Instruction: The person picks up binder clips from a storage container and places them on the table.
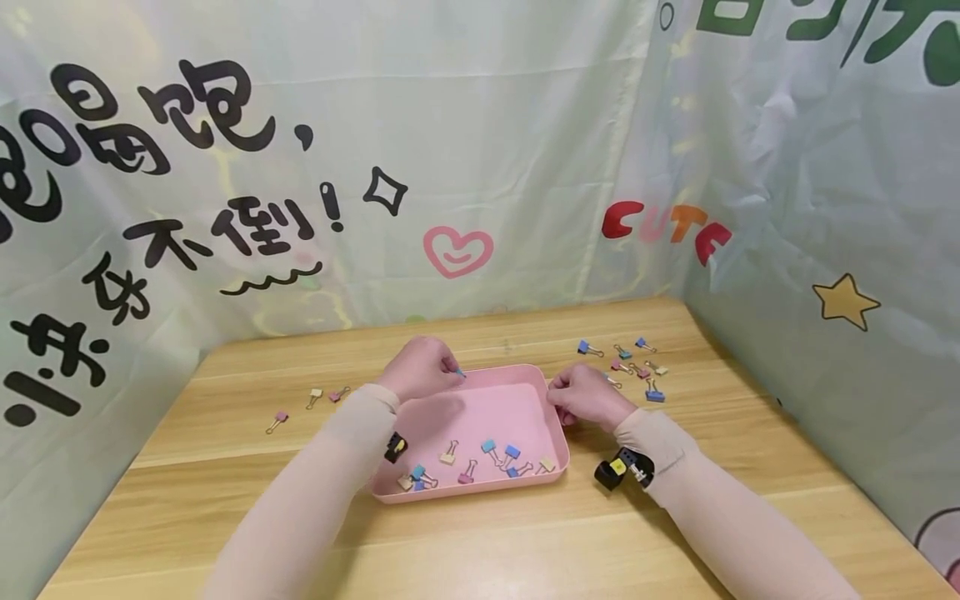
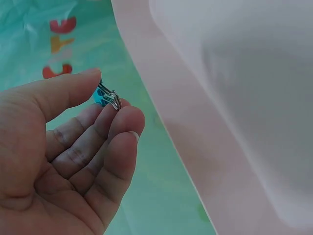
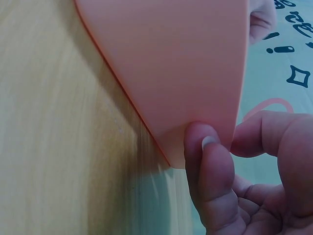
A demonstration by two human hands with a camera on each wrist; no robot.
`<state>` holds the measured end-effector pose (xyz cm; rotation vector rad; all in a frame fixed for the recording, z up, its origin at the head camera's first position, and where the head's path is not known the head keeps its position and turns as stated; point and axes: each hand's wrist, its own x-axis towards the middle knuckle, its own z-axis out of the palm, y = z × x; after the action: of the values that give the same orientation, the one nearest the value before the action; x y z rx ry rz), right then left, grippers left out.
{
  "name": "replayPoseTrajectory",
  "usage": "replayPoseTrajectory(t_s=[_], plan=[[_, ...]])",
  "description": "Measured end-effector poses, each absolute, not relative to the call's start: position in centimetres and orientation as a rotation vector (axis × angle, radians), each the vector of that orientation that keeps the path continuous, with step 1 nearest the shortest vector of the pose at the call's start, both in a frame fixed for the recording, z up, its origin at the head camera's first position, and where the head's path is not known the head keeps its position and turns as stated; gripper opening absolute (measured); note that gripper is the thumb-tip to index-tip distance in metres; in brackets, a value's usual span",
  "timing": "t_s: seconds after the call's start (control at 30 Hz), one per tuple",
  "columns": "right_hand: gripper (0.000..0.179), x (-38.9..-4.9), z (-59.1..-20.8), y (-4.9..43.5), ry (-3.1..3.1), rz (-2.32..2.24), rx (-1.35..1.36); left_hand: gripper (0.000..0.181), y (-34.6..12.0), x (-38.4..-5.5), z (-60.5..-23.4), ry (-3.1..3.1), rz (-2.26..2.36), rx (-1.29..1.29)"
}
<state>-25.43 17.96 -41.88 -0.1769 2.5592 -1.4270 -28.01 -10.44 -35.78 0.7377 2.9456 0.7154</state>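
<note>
Between thumb and fingertips, my left hand pinches a small teal binder clip with silver wire handles. It is above the back left part of a shallow pink tray. On the tray's right side, my right hand grips the wall near the back corner; the right wrist view shows the thumb and fingers on either side of the pink wall. Several binder clips in blue, teal, pink and cream lie along the tray's front half, among them a pink clip and a cream clip.
Several more binder clips lie on the wooden table at the back right, including a blue one. Left of the tray are two pink clips and a cream clip. Printed cloth hangs behind and beside the table.
</note>
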Motion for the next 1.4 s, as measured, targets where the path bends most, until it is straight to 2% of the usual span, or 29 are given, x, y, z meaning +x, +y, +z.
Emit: replayPoseTrajectory(t_s=[0.43,0.73,1.07,1.4], plan=[[0.011,-25.7,-42.0,18.1,2.556,-1.419,-0.175,0.014,-19.0,-28.6,-36.3,3.046,0.718,0.564],[0.011,-25.9,-42.1,18.2,2.577,-1.418,-0.174,0.016,-23.8,-27.3,-37.1,3.016,0.735,0.456],[0.011,-25.8,-42.3,18.3,2.548,-1.428,-0.167,0.015,-27.6,-26.4,-39.1,3.015,0.639,0.336],[0.01,-25.8,-42.1,18.2,2.541,-1.437,-0.167,0.028,-30.6,-25.9,-40.5,3.019,0.593,0.335]])
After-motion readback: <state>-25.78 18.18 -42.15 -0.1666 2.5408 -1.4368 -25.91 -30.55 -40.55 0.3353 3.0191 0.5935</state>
